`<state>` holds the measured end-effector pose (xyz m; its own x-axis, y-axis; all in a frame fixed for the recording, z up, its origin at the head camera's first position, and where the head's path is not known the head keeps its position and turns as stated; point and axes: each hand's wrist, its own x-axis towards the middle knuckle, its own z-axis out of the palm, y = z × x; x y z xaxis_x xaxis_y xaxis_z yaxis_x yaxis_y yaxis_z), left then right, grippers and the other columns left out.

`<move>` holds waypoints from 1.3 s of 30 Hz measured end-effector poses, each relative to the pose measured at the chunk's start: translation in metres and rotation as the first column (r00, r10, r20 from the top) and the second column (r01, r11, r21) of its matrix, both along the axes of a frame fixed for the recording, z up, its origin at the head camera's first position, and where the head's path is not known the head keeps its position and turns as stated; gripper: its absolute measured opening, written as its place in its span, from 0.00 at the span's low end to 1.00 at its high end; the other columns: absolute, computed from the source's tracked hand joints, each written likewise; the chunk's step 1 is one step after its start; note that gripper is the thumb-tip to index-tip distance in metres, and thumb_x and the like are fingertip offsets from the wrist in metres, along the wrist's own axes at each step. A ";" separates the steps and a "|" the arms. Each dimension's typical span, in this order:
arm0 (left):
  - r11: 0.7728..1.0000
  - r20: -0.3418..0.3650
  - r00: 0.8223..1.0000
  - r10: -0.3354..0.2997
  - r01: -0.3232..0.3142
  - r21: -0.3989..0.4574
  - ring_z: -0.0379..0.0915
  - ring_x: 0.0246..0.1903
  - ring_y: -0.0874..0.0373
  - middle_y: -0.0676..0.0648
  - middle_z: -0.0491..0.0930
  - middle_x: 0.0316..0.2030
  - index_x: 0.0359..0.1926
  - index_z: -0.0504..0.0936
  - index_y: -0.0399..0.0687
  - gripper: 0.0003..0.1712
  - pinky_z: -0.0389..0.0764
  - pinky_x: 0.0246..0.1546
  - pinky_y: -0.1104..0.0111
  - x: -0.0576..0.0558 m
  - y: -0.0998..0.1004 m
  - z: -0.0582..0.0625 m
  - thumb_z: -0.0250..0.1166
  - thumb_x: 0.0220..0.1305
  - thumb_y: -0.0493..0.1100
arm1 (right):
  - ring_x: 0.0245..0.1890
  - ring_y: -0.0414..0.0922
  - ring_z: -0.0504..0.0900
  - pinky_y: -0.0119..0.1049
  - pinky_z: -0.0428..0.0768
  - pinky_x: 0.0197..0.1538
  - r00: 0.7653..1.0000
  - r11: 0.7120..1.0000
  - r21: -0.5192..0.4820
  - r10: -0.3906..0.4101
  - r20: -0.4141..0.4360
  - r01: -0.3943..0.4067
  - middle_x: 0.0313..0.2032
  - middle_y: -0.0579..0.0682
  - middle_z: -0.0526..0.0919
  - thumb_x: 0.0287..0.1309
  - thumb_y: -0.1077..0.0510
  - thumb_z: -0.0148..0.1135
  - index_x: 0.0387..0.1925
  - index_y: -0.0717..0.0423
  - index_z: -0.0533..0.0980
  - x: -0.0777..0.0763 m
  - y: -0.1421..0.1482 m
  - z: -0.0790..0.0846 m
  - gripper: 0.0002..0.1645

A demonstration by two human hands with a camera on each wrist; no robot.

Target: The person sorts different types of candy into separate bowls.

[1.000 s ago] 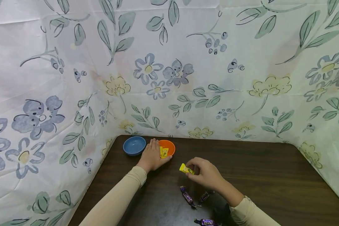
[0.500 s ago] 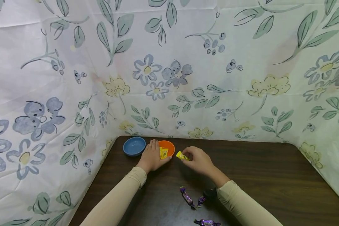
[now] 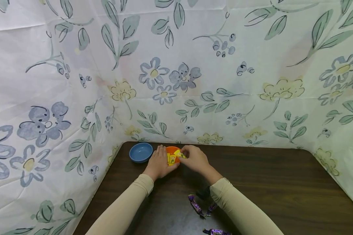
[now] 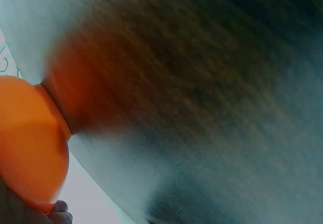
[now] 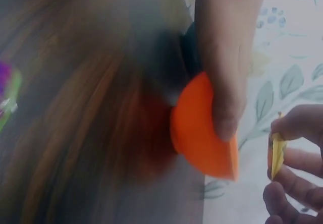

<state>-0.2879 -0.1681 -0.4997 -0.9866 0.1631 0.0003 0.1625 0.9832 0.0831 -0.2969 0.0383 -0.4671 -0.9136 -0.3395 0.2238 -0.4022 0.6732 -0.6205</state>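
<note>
At the table's far left, the orange bowl [image 3: 171, 149] holds several yellow-wrapped candies [image 3: 172, 159]. My left hand [image 3: 159, 163] lies against the bowl's left side, fingers straight and the thumb along its near side. Above the bowl's right rim, my right hand [image 3: 195, 159] pinches another yellow-wrapped candy [image 3: 179, 154]. In the right wrist view this candy [image 5: 276, 158] sits between thumb and fingertips, just apart from the orange bowl [image 5: 202, 133]. The left wrist view shows the orange bowl's outer wall [image 4: 33, 138] with fingertips [image 4: 60, 213] at its edge.
A blue bowl [image 3: 140, 152] stands left of the orange one. Purple-wrapped candies [image 3: 196, 206] lie on the dark wooden table [image 3: 267, 182] near the front, partly under the right forearm. A floral cloth [image 3: 223, 75] rises along the table's back and sides.
My right hand has carried the yellow candy up and left, from above the table to over the orange bowl. The left hand stays at the bowl.
</note>
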 end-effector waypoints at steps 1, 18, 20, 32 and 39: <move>1.000 -0.001 1.000 -0.003 0.003 -0.002 0.52 0.82 0.36 0.29 0.54 0.82 0.82 0.54 0.30 0.66 0.57 0.82 0.47 0.000 0.000 0.000 0.48 0.69 0.82 | 0.31 0.40 0.79 0.37 0.79 0.33 1.000 1.000 -0.002 -0.001 0.000 0.001 0.35 0.43 0.85 0.61 0.47 0.76 0.44 0.46 0.86 -0.001 -0.003 0.001 0.13; 1.000 -0.017 1.000 -0.010 0.010 0.005 0.54 0.82 0.35 0.29 0.55 0.81 0.82 0.55 0.30 0.65 0.59 0.82 0.47 0.001 0.001 0.003 0.50 0.69 0.81 | 0.37 0.41 0.83 0.42 0.87 0.43 0.997 0.993 0.097 0.055 0.057 -0.061 0.40 0.45 0.88 0.66 0.46 0.71 0.42 0.48 0.87 0.004 0.007 0.006 0.12; 1.000 -0.019 1.000 -0.010 0.010 0.003 0.54 0.82 0.35 0.29 0.55 0.82 0.82 0.54 0.30 0.65 0.58 0.82 0.47 0.000 0.001 0.002 0.49 0.69 0.81 | 0.39 0.41 0.84 0.44 0.87 0.46 0.993 0.990 0.101 0.086 0.081 -0.094 0.40 0.44 0.88 0.66 0.47 0.71 0.41 0.48 0.87 0.008 0.013 0.006 0.11; 1.000 -0.011 1.000 -0.011 0.011 0.012 0.51 0.83 0.36 0.30 0.53 0.82 0.82 0.53 0.31 0.68 0.56 0.83 0.47 0.000 0.004 0.002 0.47 0.67 0.84 | 0.38 0.42 0.83 0.42 0.84 0.43 0.962 0.952 0.161 0.241 0.125 -0.259 0.41 0.43 0.86 0.67 0.44 0.70 0.44 0.47 0.86 0.046 0.057 0.002 0.13; 1.000 0.008 1.000 -0.009 0.009 0.025 0.48 0.83 0.35 0.29 0.51 0.83 0.83 0.51 0.30 0.69 0.55 0.83 0.47 0.002 0.000 0.002 0.46 0.67 0.85 | 0.36 0.36 0.81 0.32 0.80 0.36 0.932 0.908 0.214 0.340 0.127 -0.360 0.40 0.40 0.84 0.68 0.43 0.70 0.45 0.46 0.86 0.094 0.088 0.003 0.14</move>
